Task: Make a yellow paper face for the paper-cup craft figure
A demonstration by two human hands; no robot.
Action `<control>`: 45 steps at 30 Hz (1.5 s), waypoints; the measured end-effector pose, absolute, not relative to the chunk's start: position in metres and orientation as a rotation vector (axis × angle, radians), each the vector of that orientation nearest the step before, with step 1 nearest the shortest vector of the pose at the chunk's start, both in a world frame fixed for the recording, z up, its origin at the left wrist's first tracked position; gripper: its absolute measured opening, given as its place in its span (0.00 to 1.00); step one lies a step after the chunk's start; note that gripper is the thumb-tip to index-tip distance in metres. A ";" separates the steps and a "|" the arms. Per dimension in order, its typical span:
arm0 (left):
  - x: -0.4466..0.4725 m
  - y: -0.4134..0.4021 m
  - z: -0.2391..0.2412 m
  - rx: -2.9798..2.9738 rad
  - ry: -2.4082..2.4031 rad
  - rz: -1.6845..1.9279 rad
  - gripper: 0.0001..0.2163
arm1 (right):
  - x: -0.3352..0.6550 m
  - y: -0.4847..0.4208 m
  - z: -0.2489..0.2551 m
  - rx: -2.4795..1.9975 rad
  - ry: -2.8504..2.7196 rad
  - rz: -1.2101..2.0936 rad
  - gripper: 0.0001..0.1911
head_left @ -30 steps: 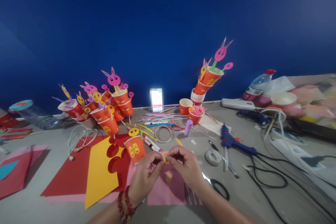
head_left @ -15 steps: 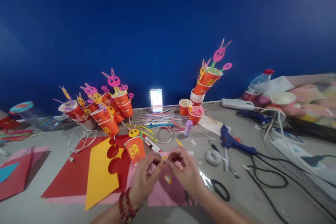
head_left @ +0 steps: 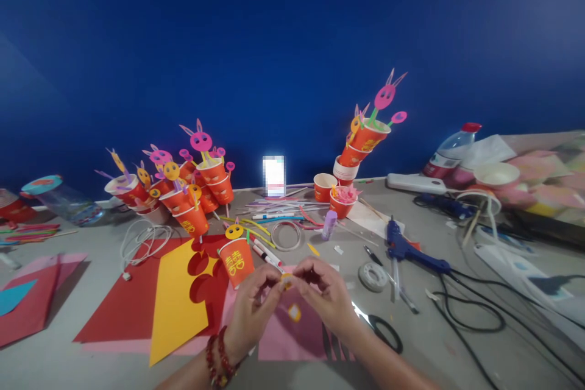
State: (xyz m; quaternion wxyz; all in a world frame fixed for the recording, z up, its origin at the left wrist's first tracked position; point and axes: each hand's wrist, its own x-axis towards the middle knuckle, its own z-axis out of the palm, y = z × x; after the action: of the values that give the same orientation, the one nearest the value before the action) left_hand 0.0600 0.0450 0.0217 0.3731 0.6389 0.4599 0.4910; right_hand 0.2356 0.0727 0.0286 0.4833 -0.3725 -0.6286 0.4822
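Note:
My left hand [head_left: 250, 308] and my right hand [head_left: 326, 295] meet above a pink paper sheet [head_left: 286, 332]. Together their fingertips pinch a small yellow paper piece [head_left: 286, 281]. A bead bracelet circles my left wrist. Another small yellow round piece [head_left: 294, 312] lies on the pink sheet just below my hands. An orange paper cup [head_left: 236, 262] with a yellow round face stuck in it stands just left of my left hand. Black-handled scissors [head_left: 381, 332] lie to the right of my right wrist.
Yellow paper [head_left: 176, 301] lies over red paper [head_left: 119, 311] on the left. Several decorated orange cups [head_left: 183, 186] stand at the back left, a cup stack [head_left: 361, 143] at the back. A blue glue gun [head_left: 409, 250], tape roll [head_left: 372, 275], markers, cables and a bottle [head_left: 450, 149] crowd the right.
Both hands stay together over the pink sheet, fingers shifting slightly on the small yellow piece. The view has nudged a little; nothing else moved.

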 end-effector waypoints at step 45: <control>0.068 0.045 0.024 1.268 1.073 1.269 0.13 | 0.234 0.073 0.025 -0.980 -1.572 1.208 0.15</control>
State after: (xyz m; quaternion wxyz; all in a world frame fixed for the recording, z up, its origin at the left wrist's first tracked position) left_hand 0.0679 0.0446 0.0236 0.5017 0.5248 0.4440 0.5251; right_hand 0.2338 0.0729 0.0253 0.4485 -0.3960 -0.6355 0.4881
